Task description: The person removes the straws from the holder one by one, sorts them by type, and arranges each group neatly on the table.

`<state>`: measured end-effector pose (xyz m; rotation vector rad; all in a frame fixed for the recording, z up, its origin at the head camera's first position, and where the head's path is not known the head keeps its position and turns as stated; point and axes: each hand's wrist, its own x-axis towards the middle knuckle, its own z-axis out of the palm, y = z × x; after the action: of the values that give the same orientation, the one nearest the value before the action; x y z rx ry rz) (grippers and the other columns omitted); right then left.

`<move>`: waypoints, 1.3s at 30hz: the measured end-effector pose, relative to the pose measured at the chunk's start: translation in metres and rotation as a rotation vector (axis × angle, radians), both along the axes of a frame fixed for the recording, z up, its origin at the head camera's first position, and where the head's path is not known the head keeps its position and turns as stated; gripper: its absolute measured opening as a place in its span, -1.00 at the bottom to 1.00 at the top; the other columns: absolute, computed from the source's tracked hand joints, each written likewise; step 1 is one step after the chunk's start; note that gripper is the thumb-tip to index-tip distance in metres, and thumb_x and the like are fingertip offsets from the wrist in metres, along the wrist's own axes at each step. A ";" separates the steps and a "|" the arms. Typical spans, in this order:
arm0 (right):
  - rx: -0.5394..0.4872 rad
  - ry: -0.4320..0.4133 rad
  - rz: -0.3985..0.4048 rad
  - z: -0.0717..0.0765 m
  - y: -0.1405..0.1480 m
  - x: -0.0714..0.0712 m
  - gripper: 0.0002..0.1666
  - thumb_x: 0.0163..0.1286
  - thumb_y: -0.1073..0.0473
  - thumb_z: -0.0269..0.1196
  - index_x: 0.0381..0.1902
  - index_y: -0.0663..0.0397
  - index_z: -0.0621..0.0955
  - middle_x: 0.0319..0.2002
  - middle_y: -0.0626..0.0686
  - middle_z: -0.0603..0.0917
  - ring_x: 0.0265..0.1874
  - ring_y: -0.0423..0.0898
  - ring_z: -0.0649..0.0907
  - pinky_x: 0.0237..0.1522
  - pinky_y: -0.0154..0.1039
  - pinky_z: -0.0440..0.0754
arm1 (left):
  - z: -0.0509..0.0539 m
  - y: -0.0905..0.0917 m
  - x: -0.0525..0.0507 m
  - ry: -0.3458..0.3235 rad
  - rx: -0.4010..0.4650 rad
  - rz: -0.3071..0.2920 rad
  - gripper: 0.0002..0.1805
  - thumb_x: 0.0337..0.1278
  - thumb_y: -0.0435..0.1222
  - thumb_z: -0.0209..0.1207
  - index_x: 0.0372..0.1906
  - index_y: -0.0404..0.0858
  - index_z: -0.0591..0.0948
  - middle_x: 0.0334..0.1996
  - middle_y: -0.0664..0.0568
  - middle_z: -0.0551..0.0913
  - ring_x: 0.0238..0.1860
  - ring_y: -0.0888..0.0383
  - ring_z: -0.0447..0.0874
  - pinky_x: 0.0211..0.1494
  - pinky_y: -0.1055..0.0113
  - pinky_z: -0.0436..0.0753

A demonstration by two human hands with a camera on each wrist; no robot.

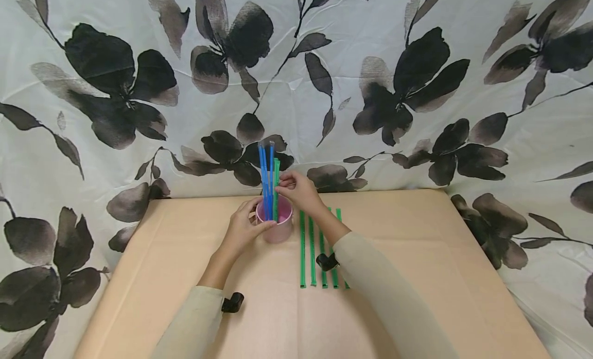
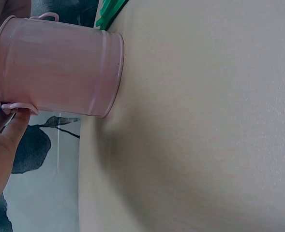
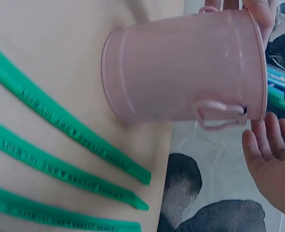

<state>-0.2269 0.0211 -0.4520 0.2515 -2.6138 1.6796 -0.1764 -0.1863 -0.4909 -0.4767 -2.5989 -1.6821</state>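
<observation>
A pink bucket with small side handles stands upright near the back edge of the table. My left hand grips it at the rim and side; in the left wrist view a finger touches one handle. Several long blue wrapped straws stand in the bucket. A green wrapped straw stands beside them with its lower end inside, and my right hand pinches it above the rim. In the right wrist view the thumb is at the green straw, while the other fingers are spread below.
Several green printed straws lie side by side on the tan table, right of the bucket and partly under the right forearm. A white cloth with dark flowers hangs behind the table's back edge.
</observation>
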 end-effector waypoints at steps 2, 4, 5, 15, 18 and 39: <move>-0.003 -0.008 -0.016 0.001 -0.003 0.000 -0.54 0.37 0.08 0.44 0.12 0.17 0.61 -0.04 0.11 0.76 -0.02 0.00 0.76 0.01 -0.26 0.81 | 0.000 0.000 0.000 -0.001 -0.003 -0.003 -0.14 0.01 -0.20 0.56 0.44 -0.28 0.45 0.29 -0.20 0.53 0.35 -0.18 0.55 0.36 0.04 0.66; -0.009 -0.012 -0.028 0.002 -0.005 0.000 -0.56 0.38 0.10 0.44 0.10 0.19 0.61 -0.06 0.12 0.75 -0.03 0.00 0.75 0.00 -0.27 0.80 | 0.000 0.001 0.000 -0.006 -0.003 -0.002 -0.13 0.01 -0.20 0.57 0.44 -0.28 0.45 0.29 -0.20 0.53 0.35 -0.18 0.54 0.36 0.04 0.66; -0.010 -0.012 -0.031 0.003 -0.006 0.000 -0.57 0.38 0.11 0.44 0.09 0.20 0.61 -0.07 0.12 0.74 -0.04 0.01 0.75 0.00 -0.26 0.80 | 0.000 0.000 0.000 -0.008 -0.002 0.000 -0.13 0.01 -0.20 0.57 0.44 -0.28 0.45 0.29 -0.20 0.53 0.35 -0.18 0.54 0.36 0.04 0.66; 0.028 0.007 -0.060 0.004 -0.010 -0.001 -0.64 0.39 0.11 0.43 0.03 0.16 0.62 -0.13 0.09 0.75 -0.10 -0.02 0.75 -0.11 -0.27 0.81 | -0.001 -0.001 0.001 -0.005 -0.008 -0.004 -0.15 0.03 -0.20 0.56 0.43 -0.29 0.45 0.29 -0.20 0.52 0.36 -0.17 0.53 0.37 0.03 0.65; 0.042 0.014 -0.066 0.004 -0.011 0.000 -0.65 0.39 0.12 0.43 0.01 0.17 0.62 -0.15 0.09 0.75 -0.11 -0.02 0.75 -0.13 -0.29 0.80 | 0.000 -0.001 0.002 0.000 -0.005 -0.007 -0.14 0.03 -0.19 0.56 0.44 -0.28 0.45 0.29 -0.19 0.52 0.35 -0.18 0.54 0.36 0.02 0.66; -0.038 0.020 -0.083 0.009 -0.004 0.007 -0.78 0.45 0.22 0.34 -0.04 0.25 0.63 -0.18 0.16 0.74 -0.21 0.00 0.78 -0.23 -0.30 0.85 | 0.002 -0.003 0.004 -0.007 0.009 -0.010 -0.14 0.03 -0.19 0.56 0.44 -0.28 0.45 0.29 -0.20 0.53 0.35 -0.17 0.54 0.37 0.01 0.66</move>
<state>-0.2201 0.0172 -0.4425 0.1554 -2.5376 1.6896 -0.1725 -0.1890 -0.4884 -0.4853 -2.5973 -1.7005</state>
